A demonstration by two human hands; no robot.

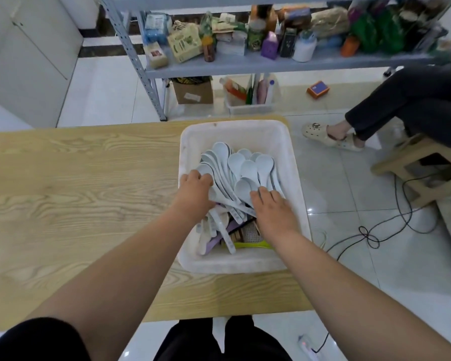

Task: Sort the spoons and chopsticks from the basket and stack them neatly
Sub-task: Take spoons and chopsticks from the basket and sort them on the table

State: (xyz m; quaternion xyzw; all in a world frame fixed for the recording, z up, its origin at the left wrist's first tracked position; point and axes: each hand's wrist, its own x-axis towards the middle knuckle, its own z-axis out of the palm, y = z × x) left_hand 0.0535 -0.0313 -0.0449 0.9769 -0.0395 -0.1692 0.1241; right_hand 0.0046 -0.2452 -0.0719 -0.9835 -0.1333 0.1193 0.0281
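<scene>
A white plastic basket (pixel 235 131) stands on the right end of the wooden table (pixel 76 191). Inside lie several pale blue spoons (pixel 241 165), bowls pointing away from me, over mixed items including a purple utensil (pixel 211 246), a yellow-green piece (pixel 250 244) and brown sticks (pixel 238 234). My left hand (pixel 195 190) is in the basket, fingers curled around the left bundle of spoons. My right hand (pixel 271 208) lies on the right group of spoons with its fingers spread over the handles.
A grey metal shelf (pixel 271 63) packed with packets and bottles stands beyond the table. A seated person's legs (pixel 401 108) and a wooden stool (pixel 422 170) are on the right. Black cables (pixel 370 238) run across the tiled floor.
</scene>
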